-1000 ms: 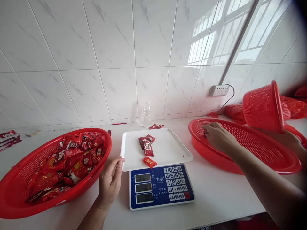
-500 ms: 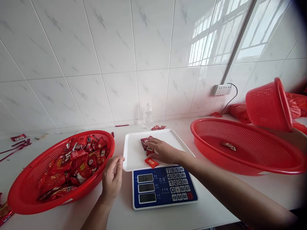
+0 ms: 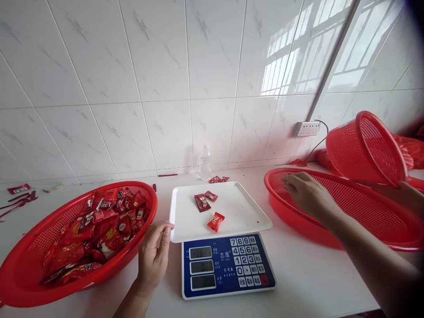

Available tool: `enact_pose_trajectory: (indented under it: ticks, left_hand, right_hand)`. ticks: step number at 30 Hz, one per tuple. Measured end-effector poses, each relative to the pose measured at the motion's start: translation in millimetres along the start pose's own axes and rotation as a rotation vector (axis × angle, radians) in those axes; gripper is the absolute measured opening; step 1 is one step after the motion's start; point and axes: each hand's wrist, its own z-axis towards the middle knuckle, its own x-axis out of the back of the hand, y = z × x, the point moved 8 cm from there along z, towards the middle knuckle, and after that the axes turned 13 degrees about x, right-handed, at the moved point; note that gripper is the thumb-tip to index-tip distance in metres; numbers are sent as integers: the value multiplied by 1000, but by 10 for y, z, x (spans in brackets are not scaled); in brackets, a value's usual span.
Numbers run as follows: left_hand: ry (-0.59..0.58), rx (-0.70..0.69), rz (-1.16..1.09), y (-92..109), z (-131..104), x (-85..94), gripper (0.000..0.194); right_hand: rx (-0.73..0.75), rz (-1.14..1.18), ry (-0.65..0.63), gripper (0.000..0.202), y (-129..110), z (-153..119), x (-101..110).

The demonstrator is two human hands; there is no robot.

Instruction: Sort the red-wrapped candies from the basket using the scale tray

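My left hand (image 3: 155, 251) has its fingers bent and its thumb and forefinger closed at the near left corner of the white weighing tray (image 3: 185, 221). On that tray lie a dark red packet (image 3: 202, 202), a small red packet (image 3: 211, 195) and an orange-red wrapped sweet (image 3: 216, 221). Below it shows the blue keypad and display panel of a digital scale (image 3: 228, 265). My right hand (image 3: 308, 194) is over the right red basket (image 3: 274, 190), fingers curled together and pointing left, slightly blurred. Whatever may be between those fingertips is hidden.
A red basket (image 3: 20, 274) full of wrapped snacks (image 3: 102, 229) stands at the left. At the right another person's hand (image 3: 402, 198) is at a tilted red basket (image 3: 351, 141). Near the wall are a clear bottle (image 3: 206, 163) and a power strip (image 3: 308, 128).
My right hand has left the packets on the tray and moved right over the basket. The orange-red sweet has shifted and turned. The other person's basket has tilted further and moved left.
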Motion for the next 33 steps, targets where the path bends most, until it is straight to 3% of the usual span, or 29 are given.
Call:
enact_pose_trajectory:
  ticks: [3, 5, 8, 13, 15, 17, 20, 25, 33]
  left_hand:
    - [-8, 0, -12, 5, 1, -4, 16]
    - [-11, 3, -16, 0, 1, -5, 16]
    - [-2, 7, -15, -19, -2, 0, 15]
    - [17, 36, -13, -76, 1, -3, 15]
    - [14, 53, -15, -102, 8, -11, 17]
    - [6, 69, -12, -127, 13, -18, 18]
    - [0, 87, 1, -162, 15, -15, 20]
    - [-11, 106, 13, -189, 17, -16, 22]
    - [-35, 115, 10, -169, 9, -64, 22]
  right_hand:
    - [-102, -62, -22, 36, 331, -81, 42]
    - [-91, -47, -69, 38, 266, -83, -74]
    - [56, 77, -204, 51, -255, -25, -404]
    - [394, 326, -543, 76, -1505, 18, -905]
    - [481, 378, -640, 87, -1842, 58, -1020]
    - [519, 393, -701, 94, -2025, 146, -1124]
    - [525, 381, -707, 86, -2098, 332, -1257]
    - [579, 361, -583, 41, -2127, 474, -1284]
    - [455, 258, -453, 27, -2016, 404, -1239]
